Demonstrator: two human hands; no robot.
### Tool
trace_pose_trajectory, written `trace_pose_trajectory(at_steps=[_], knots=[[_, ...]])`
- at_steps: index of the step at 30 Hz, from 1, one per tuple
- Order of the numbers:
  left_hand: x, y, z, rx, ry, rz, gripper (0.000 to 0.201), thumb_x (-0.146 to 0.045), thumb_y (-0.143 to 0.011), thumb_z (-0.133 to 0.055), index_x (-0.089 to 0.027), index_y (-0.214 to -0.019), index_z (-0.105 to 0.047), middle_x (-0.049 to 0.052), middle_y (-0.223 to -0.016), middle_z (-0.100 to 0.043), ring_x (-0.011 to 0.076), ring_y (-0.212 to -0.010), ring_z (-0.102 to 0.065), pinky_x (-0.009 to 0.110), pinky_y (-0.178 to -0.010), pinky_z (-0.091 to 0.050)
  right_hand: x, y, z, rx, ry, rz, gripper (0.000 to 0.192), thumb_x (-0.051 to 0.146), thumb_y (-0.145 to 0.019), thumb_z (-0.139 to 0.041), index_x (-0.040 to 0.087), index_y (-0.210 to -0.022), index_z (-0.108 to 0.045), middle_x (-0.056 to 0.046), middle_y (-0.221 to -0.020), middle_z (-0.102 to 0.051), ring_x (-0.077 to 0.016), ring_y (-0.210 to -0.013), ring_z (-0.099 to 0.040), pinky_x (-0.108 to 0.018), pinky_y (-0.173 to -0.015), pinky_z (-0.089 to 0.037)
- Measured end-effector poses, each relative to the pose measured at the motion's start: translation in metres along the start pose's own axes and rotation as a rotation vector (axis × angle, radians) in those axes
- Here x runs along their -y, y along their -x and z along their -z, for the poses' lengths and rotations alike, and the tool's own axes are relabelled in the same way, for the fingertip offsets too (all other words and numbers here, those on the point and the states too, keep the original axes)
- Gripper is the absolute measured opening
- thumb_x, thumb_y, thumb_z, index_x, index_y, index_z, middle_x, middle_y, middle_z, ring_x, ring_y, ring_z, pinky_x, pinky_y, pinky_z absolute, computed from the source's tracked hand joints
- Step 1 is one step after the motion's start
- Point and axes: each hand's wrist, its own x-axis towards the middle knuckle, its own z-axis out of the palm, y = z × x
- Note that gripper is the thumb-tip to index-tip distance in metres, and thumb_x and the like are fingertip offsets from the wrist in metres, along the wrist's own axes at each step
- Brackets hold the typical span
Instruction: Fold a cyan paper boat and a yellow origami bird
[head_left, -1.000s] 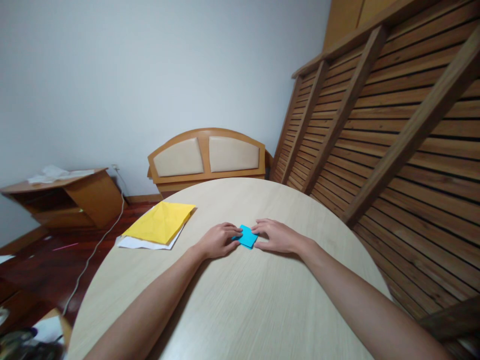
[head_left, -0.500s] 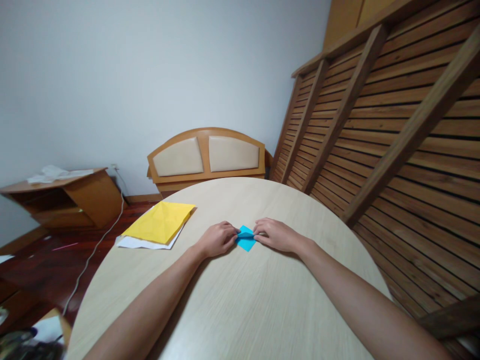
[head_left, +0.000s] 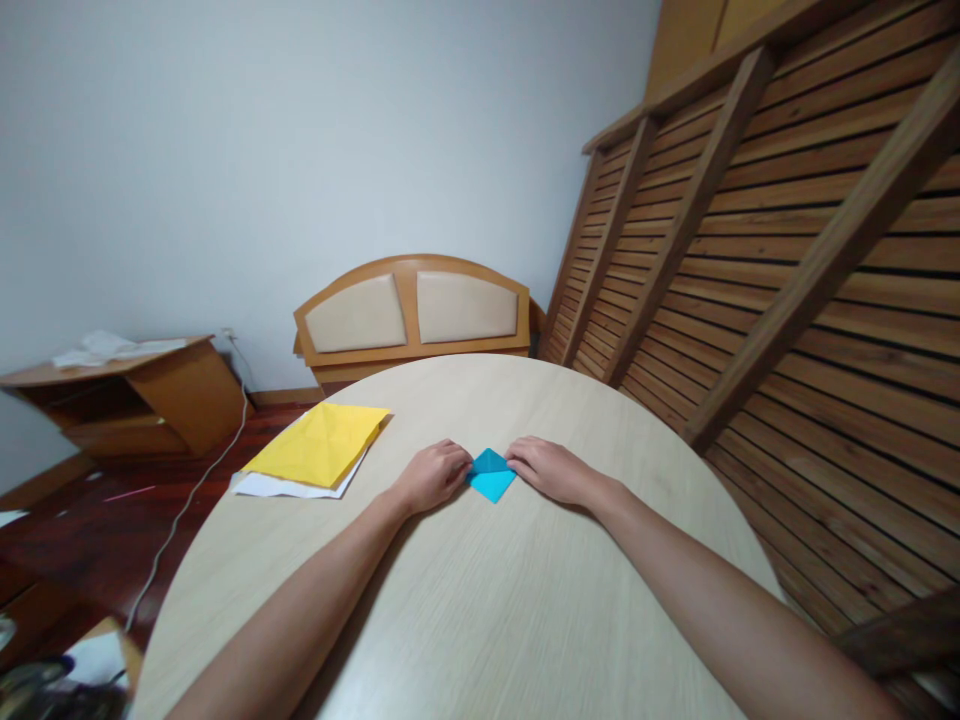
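Observation:
A small blue piece of folded paper (head_left: pixel 493 484), diamond-shaped, lies on the pale round table (head_left: pixel 517 620). A crease runs across its middle, and its far half looks darker. My left hand (head_left: pixel 436 475) has its fingers closed on the paper's left corner. On the opposite corner, my right hand (head_left: pixel 549 468) pinches the paper, fingers bent together. Both corners are partly hidden under my fingertips.
Yellow paper (head_left: pixel 322 445) rests over white paper (head_left: pixel 289 488) at the table's left edge. Beyond the table stands a headboard (head_left: pixel 411 300). Wooden slats (head_left: pixel 750 250) lean along the right side. A low cabinet (head_left: pixel 180 400) and a cable (head_left: pixel 176 530) are at left.
The blue paper's raised middle fold has opened out, so it lies flatter and wider. Both hands have shifted slightly apart, still at its corners.

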Motion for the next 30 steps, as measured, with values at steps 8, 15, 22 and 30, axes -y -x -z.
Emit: trace_pose_trajectory(at_steps=[8,15,22,30], knots=[[-0.002,0.002,0.000,-0.020,0.086,0.092,0.036,-0.022,-0.095,-0.048,-0.023,-0.130,-0.052,0.007,-0.105,-0.069,0.0194,-0.094,-0.064,0.031,-0.082,-0.050,0.002,0.001,-0.003,-0.037,-0.076,-0.070,0.023,0.018,-0.095,-0.050,0.021,-0.117,-0.055,-0.008,-0.112,-0.068,-0.0214,-0.100,-0.062,-0.032,-0.084,-0.045],[0.001,0.003,-0.002,-0.014,0.011,-0.016,0.028,-0.019,-0.093,-0.047,-0.021,-0.115,-0.064,0.008,-0.103,-0.069,0.0221,-0.095,-0.061,0.033,-0.082,-0.050,0.000,0.000,-0.007,-0.036,-0.054,-0.002,0.021,0.018,-0.096,-0.046,0.021,-0.110,-0.062,-0.007,-0.110,-0.067,-0.0210,-0.101,-0.061,-0.032,-0.088,-0.046],[0.002,0.001,-0.003,-0.011,0.016,-0.010,0.029,-0.022,-0.093,-0.051,-0.021,-0.117,-0.067,0.009,-0.105,-0.067,0.0223,-0.097,-0.060,0.034,-0.085,-0.050,0.000,0.000,-0.009,-0.007,0.002,0.016,0.026,0.018,-0.097,-0.046,0.020,-0.111,-0.066,-0.009,-0.113,-0.066,-0.0218,-0.106,-0.060,-0.034,-0.091,-0.047],[0.002,0.002,-0.003,-0.029,0.016,-0.033,0.029,-0.024,-0.093,-0.051,-0.020,-0.116,-0.069,0.011,-0.110,-0.066,0.0224,-0.100,-0.059,0.036,-0.090,-0.050,0.001,-0.002,-0.014,-0.001,-0.033,0.097,0.032,0.027,-0.099,-0.047,0.021,-0.125,-0.064,-0.008,-0.130,-0.063,-0.0234,-0.123,-0.053,-0.041,-0.107,-0.039]])
